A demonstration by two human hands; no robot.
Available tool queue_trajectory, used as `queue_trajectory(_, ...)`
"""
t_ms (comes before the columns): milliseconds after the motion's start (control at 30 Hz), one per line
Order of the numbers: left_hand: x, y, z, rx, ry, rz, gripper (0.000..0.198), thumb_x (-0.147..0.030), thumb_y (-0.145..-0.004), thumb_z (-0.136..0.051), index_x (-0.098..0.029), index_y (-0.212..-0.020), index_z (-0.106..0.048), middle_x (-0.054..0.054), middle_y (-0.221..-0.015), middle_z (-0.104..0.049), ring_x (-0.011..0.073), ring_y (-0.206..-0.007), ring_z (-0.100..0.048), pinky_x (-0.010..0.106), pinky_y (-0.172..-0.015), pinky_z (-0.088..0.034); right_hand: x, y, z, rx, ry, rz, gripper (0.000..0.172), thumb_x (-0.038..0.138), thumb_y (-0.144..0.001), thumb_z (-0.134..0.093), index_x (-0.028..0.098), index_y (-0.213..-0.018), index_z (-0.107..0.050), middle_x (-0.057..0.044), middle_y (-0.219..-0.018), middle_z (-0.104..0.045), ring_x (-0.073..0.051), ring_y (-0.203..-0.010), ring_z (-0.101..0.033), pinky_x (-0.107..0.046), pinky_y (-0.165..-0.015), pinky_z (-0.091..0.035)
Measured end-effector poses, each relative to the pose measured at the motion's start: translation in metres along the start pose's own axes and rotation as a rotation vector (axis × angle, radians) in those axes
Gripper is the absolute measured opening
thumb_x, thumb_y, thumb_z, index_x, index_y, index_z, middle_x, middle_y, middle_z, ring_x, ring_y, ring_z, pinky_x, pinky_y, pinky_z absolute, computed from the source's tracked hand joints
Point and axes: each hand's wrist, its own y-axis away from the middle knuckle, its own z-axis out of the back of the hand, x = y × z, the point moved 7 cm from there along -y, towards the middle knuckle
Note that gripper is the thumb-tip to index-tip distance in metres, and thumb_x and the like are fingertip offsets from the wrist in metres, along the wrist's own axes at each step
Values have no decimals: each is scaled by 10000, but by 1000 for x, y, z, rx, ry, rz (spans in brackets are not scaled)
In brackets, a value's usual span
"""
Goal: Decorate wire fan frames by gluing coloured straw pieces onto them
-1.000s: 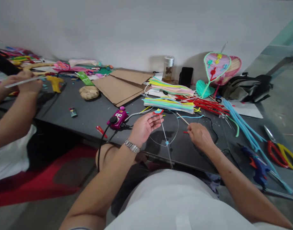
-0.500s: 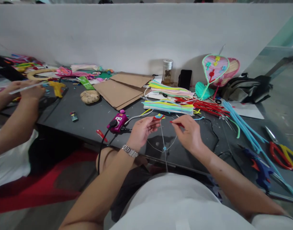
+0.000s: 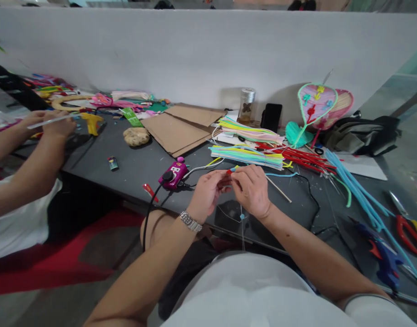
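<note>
My left hand (image 3: pixel 208 193), with a metal watch at the wrist, pinches a small red, yellow and blue piece (image 3: pixel 231 171) at the table's front part. Against it rests my right hand (image 3: pixel 252 190), fingers closed at the same piece; whatever is between its fingertips is hidden. A thin wire with a small blue knot (image 3: pixel 242 216) hangs below the hands. Behind them lies a bundle of pastel pipe cleaners (image 3: pixel 247 156). A thin stick (image 3: pixel 280 188) lies just right of my right hand.
Left of my hands is a purple power socket (image 3: pixel 174 173) with a black cord. Cardboard (image 3: pixel 176 131) lies behind it. To the right are blue pipe cleaners (image 3: pixel 358 195), a blue glue gun (image 3: pixel 382 254) and scissors (image 3: pixel 408 231). Another person's hands (image 3: pixel 55 125) are at the left.
My right hand has moved left to meet my left hand, bringing its small red piece to the held one. The thin stick now shows. The whole view has shifted slightly.
</note>
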Motion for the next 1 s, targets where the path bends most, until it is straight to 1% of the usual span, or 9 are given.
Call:
queue_trajectory(100, 1, 0, -1, -9, 21, -2, 242, -353, -700, -825, -151, -817, -763, 35, -759, -744, 134, -692, -671, 220, -606, -499, 2, -2, 3, -30, 21, 12, 123, 134, -947, -596, 214, -855, -612, -47, -876, -726, -203, -796, -566, -368, -728, -364)
queue_trajectory(233, 2, 1, -4, 1, 48, -7, 246, -357, -695, -835, -148, -798, -753, 27, -744, -733, 123, -669, -656, 215, -599, -491, 4, -4, 9, -70, 15, 6, 163, 135, -953, -593, 216, -811, -593, -46, -855, -719, -196, -788, -562, -365, -735, -352)
queue_trajectory(500, 3, 4, -8, -1, 55, 0, 245, -330, -681, -856, -156, -794, -727, -7, -711, -699, 108, -643, -625, 206, -570, -454, 3, -2, 4, 13, 84, -23, 183, 161, -973, -582, 209, -799, -613, -40, -857, -715, -194, -801, -553, -371, -749, -306)
queue_trajectory(600, 0, 4, -7, -26, -2, -17, 244, -340, -677, -856, -160, -774, -724, -9, -705, -695, 107, -639, -615, 215, -593, -463, 8, 1, 7, 7, 83, 4, 145, 160, -968, -596, 203, -838, -642, -46, -875, -719, -197, -809, -545, -373, -754, -301)
queue_trajectory(733, -4, 4, -3, -63, -55, -30, 289, -376, -653, -873, -160, -760, -715, -3, -709, -704, 117, -658, -630, 226, -618, -476, 12, 6, 17, -16, 67, 37, 105, 134, -959, -597, 186, -988, -684, -55, -918, -724, -195, -836, -562, -372, -761, -308)
queue_trajectory(800, -5, 4, -1, -70, -74, -25, 321, -402, -646, -881, -158, -770, -712, 7, -722, -717, 128, -668, -647, 234, -620, -479, 11, 11, 22, -14, 65, 18, 121, 120, -950, -604, 183, -1014, -684, -57, -925, -723, -191, -838, -576, -373, -759, -312)
queue_trajectory(867, -5, 4, 0, -82, -86, -21, 351, -425, -643, -885, -156, -784, -710, 23, -746, -734, 144, -685, -670, 242, -620, -481, 6, 16, 25, -4, 74, -25, 86, 140, -952, -614, 187, -982, -680, -59, -922, -720, -191, -833, -587, -376, -758, -320)
queue_trajectory(933, -5, 5, 0, -91, -87, -20, 365, -433, -642, -889, -153, -789, -707, 36, -765, -745, 156, -703, -691, 246, -621, -482, 0, 20, 27, -3, 93, -73, 47, 203, -959, -631, 195, -941, -674, -65, -912, -716, -200, -836, -595, -381, -758, -328)
queue_trajectory(1000, -5, 5, -1, -85, -86, -21, 359, -430, -651, -887, -153, -784, -700, 40, -773, -750, 163, -715, -703, 249, -623, -484, -7, 23, 27, 3, 103, -119, 79, 263, -964, -640, 203, -921, -670, -65, -904, -716, -211, -843, -601, -382, -753, -330)
